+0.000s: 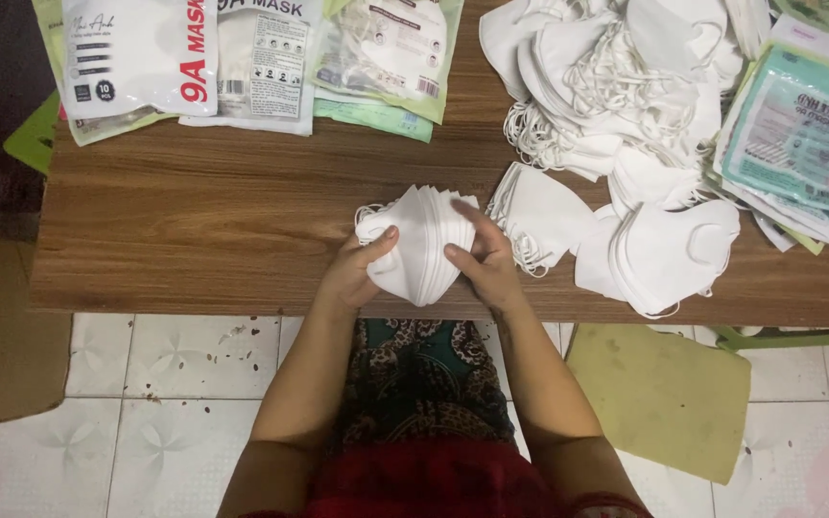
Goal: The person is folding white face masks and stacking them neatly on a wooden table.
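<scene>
Both my hands grip a thick stack of folded white face masks point(418, 240) standing on edge at the near edge of the wooden table point(203, 221). My left hand point(355, 270) presses the stack's left side with the thumb on top. From the right, my right hand point(485, 261) holds it with fingers laid over the top. The elastic ear loops stick out at the stack's upper left.
A large heap of loose white masks point(616, 86) and smaller piles point(669, 251) lie to the right. Sealed mask packets point(798, 134) sit at far right, more packets point(251, 58) at the back left. A yellow-green stool seat point(664, 393) stands on the tiled floor.
</scene>
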